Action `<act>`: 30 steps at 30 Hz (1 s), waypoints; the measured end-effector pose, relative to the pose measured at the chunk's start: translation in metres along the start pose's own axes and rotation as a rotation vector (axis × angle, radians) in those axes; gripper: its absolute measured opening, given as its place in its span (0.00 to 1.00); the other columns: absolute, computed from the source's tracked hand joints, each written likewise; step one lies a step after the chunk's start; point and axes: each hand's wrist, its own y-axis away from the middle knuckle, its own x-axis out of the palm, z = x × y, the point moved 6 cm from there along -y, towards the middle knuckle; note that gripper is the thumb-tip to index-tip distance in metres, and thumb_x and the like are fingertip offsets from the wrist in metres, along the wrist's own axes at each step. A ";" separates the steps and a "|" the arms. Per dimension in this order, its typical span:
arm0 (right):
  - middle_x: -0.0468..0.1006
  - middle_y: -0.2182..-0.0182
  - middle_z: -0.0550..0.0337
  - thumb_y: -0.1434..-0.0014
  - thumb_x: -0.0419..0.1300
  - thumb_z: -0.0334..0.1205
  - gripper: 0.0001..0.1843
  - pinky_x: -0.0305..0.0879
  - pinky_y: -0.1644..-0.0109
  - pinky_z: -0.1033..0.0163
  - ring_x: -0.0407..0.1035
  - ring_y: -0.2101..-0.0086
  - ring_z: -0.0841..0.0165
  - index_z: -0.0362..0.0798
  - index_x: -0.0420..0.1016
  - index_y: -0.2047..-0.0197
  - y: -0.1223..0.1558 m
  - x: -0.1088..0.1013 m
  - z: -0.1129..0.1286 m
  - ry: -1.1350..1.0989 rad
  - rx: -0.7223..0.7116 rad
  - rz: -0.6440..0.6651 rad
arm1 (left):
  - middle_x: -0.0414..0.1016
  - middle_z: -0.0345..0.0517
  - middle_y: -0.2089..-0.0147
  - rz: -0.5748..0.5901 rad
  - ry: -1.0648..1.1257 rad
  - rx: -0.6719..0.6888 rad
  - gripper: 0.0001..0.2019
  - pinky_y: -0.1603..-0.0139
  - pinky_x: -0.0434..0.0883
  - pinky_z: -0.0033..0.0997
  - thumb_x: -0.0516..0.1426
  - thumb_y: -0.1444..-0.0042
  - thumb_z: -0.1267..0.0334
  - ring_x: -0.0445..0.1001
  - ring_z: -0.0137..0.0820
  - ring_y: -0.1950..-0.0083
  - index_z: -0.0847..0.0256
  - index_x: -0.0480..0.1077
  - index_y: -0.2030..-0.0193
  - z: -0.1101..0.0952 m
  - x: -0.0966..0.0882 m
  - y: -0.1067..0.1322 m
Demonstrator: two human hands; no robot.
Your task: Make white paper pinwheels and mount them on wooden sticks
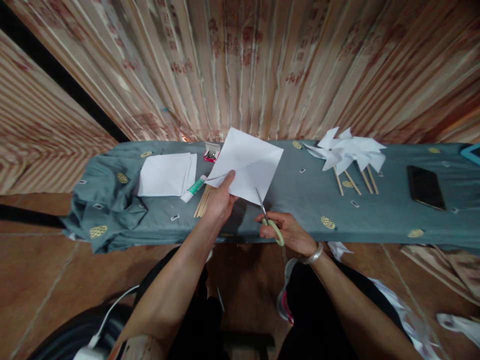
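My left hand pinches a square white paper sheet by its lower left edge and holds it up, tilted like a diamond, over the low table covered with a blue-grey cloth. My right hand grips green-handled scissors. The blades point up and touch the sheet's lower edge. A silver bangle sits on my right wrist.
A stack of white paper, a glue tube, wooden sticks and a small stapler box lie at the left. Finished paper pinwheels on sticks lie right of centre. A black phone lies at the right. A curtain hangs behind.
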 end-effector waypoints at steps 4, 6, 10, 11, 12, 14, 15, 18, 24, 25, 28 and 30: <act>0.76 0.77 0.64 0.57 0.71 0.57 0.25 0.66 0.70 0.66 0.69 0.76 0.72 0.46 0.76 0.63 0.000 0.000 0.001 -0.025 0.021 -0.007 | 0.81 0.47 0.53 -0.003 0.003 0.001 0.13 0.49 0.75 0.31 0.61 0.44 0.73 0.80 0.33 0.52 0.60 0.74 0.52 -0.001 -0.001 -0.001; 0.76 0.78 0.64 0.57 0.71 0.56 0.25 0.66 0.70 0.66 0.69 0.76 0.72 0.46 0.77 0.63 0.000 0.000 0.001 -0.036 0.024 -0.016 | 0.81 0.47 0.53 -0.009 0.008 0.005 0.14 0.49 0.75 0.30 0.61 0.45 0.73 0.79 0.33 0.51 0.60 0.73 0.52 -0.001 -0.002 -0.001; 0.75 0.78 0.65 0.58 0.72 0.55 0.25 0.66 0.72 0.67 0.69 0.77 0.73 0.45 0.76 0.63 0.000 0.001 0.000 -0.064 0.053 -0.025 | 0.81 0.48 0.53 -0.022 0.013 -0.003 0.12 0.48 0.75 0.30 0.61 0.44 0.73 0.80 0.33 0.52 0.61 0.74 0.53 -0.002 -0.002 0.001; 0.75 0.79 0.65 0.59 0.72 0.55 0.25 0.66 0.72 0.67 0.69 0.77 0.74 0.45 0.76 0.63 0.000 0.001 0.000 -0.072 0.063 -0.028 | 0.81 0.48 0.53 -0.022 0.013 -0.003 0.12 0.48 0.75 0.31 0.61 0.44 0.73 0.80 0.32 0.52 0.62 0.74 0.53 -0.002 -0.002 0.001; 0.75 0.79 0.65 0.59 0.73 0.54 0.26 0.66 0.73 0.67 0.69 0.77 0.74 0.45 0.76 0.63 0.000 0.002 0.000 -0.080 0.071 -0.030 | 0.81 0.48 0.53 -0.020 0.013 -0.003 0.11 0.48 0.75 0.31 0.60 0.44 0.73 0.80 0.32 0.53 0.62 0.74 0.53 -0.002 -0.002 0.001; 0.74 0.80 0.66 0.60 0.73 0.55 0.26 0.67 0.73 0.67 0.68 0.78 0.74 0.45 0.76 0.64 -0.001 0.002 0.000 -0.097 0.078 -0.035 | 0.81 0.48 0.54 -0.015 0.018 0.001 0.10 0.47 0.75 0.32 0.60 0.43 0.74 0.80 0.32 0.53 0.62 0.74 0.54 -0.002 -0.002 0.000; 0.74 0.80 0.66 0.60 0.73 0.55 0.26 0.67 0.73 0.67 0.68 0.78 0.74 0.45 0.76 0.64 -0.001 0.002 0.000 -0.104 0.079 -0.034 | 0.81 0.48 0.55 -0.013 0.021 0.004 0.10 0.47 0.75 0.32 0.59 0.43 0.74 0.80 0.33 0.54 0.62 0.74 0.54 -0.003 -0.002 -0.001; 0.74 0.80 0.66 0.61 0.73 0.56 0.27 0.67 0.73 0.67 0.68 0.79 0.75 0.45 0.76 0.64 -0.001 0.003 -0.001 -0.114 0.081 -0.034 | 0.81 0.49 0.54 -0.003 0.023 0.010 0.11 0.47 0.75 0.33 0.61 0.44 0.73 0.81 0.33 0.54 0.62 0.74 0.54 -0.003 -0.003 -0.002; 0.76 0.78 0.64 0.56 0.71 0.57 0.26 0.66 0.72 0.68 0.68 0.78 0.74 0.46 0.76 0.63 -0.003 0.002 -0.002 -0.070 0.030 -0.038 | 0.81 0.47 0.54 0.011 -0.007 0.012 0.16 0.47 0.75 0.33 0.61 0.45 0.73 0.80 0.33 0.53 0.60 0.73 0.49 0.002 -0.003 0.001; 0.77 0.77 0.63 0.55 0.70 0.57 0.25 0.65 0.72 0.68 0.68 0.77 0.74 0.46 0.76 0.62 -0.003 0.002 -0.002 -0.058 0.018 -0.041 | 0.82 0.47 0.55 0.013 -0.014 0.007 0.15 0.48 0.75 0.33 0.60 0.44 0.73 0.80 0.33 0.53 0.59 0.73 0.50 0.003 -0.002 0.002; 0.77 0.77 0.63 0.54 0.69 0.58 0.26 0.65 0.71 0.67 0.68 0.77 0.74 0.45 0.76 0.62 -0.004 0.001 -0.002 -0.039 0.005 -0.050 | 0.82 0.46 0.56 0.006 -0.027 -0.005 0.14 0.48 0.75 0.33 0.60 0.44 0.73 0.80 0.34 0.53 0.60 0.74 0.51 0.005 -0.002 0.004; 0.77 0.77 0.63 0.55 0.70 0.58 0.26 0.65 0.71 0.67 0.68 0.76 0.73 0.45 0.76 0.62 -0.004 0.001 -0.003 -0.042 0.015 -0.053 | 0.82 0.46 0.56 -0.002 -0.029 -0.011 0.13 0.48 0.75 0.33 0.60 0.44 0.73 0.80 0.33 0.53 0.60 0.74 0.52 0.005 -0.003 0.005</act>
